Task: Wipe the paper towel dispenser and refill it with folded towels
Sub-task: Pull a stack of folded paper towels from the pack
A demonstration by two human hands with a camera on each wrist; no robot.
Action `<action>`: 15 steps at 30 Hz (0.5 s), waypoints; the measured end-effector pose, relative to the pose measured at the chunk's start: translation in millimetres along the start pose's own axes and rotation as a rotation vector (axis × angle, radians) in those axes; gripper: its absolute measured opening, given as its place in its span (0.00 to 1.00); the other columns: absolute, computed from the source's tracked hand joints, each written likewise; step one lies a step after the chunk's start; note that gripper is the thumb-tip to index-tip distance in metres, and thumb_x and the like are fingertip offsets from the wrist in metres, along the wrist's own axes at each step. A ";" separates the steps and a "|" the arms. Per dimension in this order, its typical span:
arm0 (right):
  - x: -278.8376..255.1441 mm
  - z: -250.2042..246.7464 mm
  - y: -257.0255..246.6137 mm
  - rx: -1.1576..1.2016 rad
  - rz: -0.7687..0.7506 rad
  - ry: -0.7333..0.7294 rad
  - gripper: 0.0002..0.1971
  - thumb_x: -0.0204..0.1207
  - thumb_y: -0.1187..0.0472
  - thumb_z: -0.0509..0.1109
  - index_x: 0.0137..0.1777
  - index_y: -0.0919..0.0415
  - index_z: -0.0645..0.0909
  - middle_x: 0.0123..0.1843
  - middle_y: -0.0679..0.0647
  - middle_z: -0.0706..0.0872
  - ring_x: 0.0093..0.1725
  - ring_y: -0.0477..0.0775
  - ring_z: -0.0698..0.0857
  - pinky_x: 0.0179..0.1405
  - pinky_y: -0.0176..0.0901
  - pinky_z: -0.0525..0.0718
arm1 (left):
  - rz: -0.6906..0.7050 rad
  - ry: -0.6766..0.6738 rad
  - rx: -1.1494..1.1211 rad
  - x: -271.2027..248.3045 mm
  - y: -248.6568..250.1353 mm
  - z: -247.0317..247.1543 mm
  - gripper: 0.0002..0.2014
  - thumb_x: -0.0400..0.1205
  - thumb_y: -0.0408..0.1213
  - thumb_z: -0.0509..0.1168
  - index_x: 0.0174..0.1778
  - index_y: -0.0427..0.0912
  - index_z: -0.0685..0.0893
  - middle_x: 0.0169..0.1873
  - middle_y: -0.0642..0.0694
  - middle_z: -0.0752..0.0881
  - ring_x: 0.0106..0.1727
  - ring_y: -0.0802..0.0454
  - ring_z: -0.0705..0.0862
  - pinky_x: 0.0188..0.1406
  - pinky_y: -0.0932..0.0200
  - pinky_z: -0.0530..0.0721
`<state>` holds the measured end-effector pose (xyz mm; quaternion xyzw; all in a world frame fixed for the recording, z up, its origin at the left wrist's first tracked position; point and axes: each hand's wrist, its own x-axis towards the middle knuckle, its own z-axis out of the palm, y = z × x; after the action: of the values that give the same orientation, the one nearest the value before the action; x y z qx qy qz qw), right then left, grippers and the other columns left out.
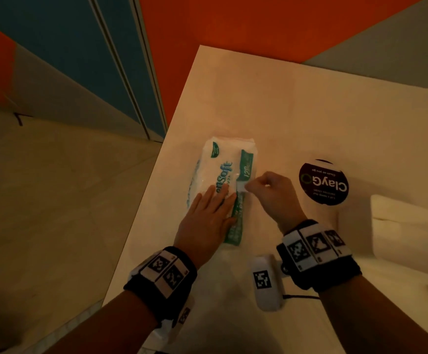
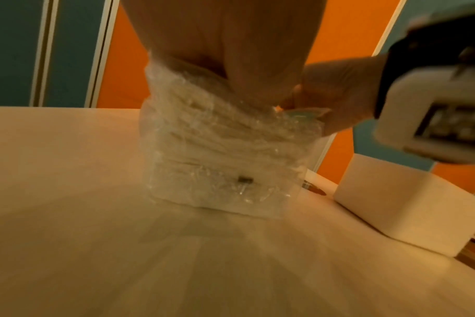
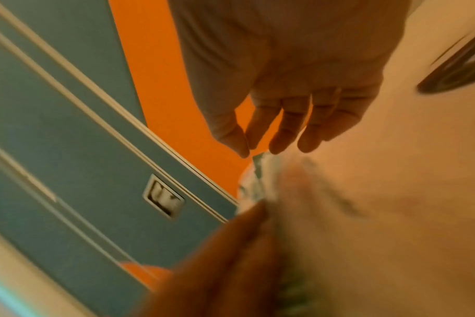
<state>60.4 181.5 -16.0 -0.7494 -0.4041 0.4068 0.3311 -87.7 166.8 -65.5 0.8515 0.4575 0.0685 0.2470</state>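
Plastic-wrapped white-and-green pack of folded towels (image 1: 223, 185) lies on your pale counter (image 1: 297, 118); left hand (image 1: 208, 221) flat on it, right hand (image 1: 269, 192) pinching the wrapper. Yank unevenly and towels could spill out.

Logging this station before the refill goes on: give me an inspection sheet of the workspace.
Surface: pale table, bare in its far part.
Job's things: wrapped towel pack lying flat; white dispenser at right.
Clutter: round ClayGo sticker.
Grippers: left hand presses flat on the pack; right hand pinches its wrapper tab.
Cables: thin black lead by the right wrist.
Surroundings: orange and blue panels, beige floor.
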 end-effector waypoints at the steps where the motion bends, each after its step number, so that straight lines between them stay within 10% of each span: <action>1: -5.5 4.0 -13.1 0.125 0.004 -0.048 0.15 0.71 0.64 0.70 0.26 0.59 0.70 0.29 0.57 0.75 0.35 0.54 0.75 0.33 0.44 0.71 | -0.016 -0.001 -0.118 -2.1 -0.3 -3.6 0.29 0.79 0.55 0.44 0.75 0.52 0.48 0.80 0.47 0.57 0.81 0.47 0.53 0.81 0.47 0.52; 9: -13.9 33.6 -61.6 0.314 -0.077 -0.148 0.20 0.73 0.63 0.70 0.24 0.55 0.64 0.30 0.53 0.71 0.38 0.53 0.75 0.40 0.46 0.71 | -0.060 0.257 -0.664 -36.3 0.0 -14.7 0.42 0.71 0.57 0.66 0.76 0.58 0.49 0.79 0.53 0.56 0.81 0.53 0.56 0.79 0.43 0.63; 12: -17.0 33.9 -58.8 0.307 -0.128 -0.227 0.18 0.74 0.60 0.70 0.25 0.55 0.69 0.29 0.48 0.75 0.32 0.42 0.79 0.36 0.31 0.76 | -0.191 0.324 -0.698 -43.8 5.1 -11.7 0.29 0.80 0.37 0.62 0.71 0.63 0.54 0.72 0.59 0.63 0.73 0.62 0.66 0.73 0.67 0.69; 15: -11.7 20.1 -64.8 0.286 -0.199 -0.317 0.14 0.78 0.57 0.66 0.30 0.56 0.78 0.36 0.47 0.83 0.36 0.33 0.83 0.37 0.19 0.78 | -0.307 0.479 -0.913 -43.3 0.1 -14.4 0.15 0.84 0.31 0.54 0.64 0.50 0.74 0.59 0.61 0.77 0.52 0.81 0.78 0.46 0.87 0.74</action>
<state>17.0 204.0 32.4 -0.5781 -0.4613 0.5379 0.4046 -117.3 136.6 -48.2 0.5412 0.5441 0.4159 0.4879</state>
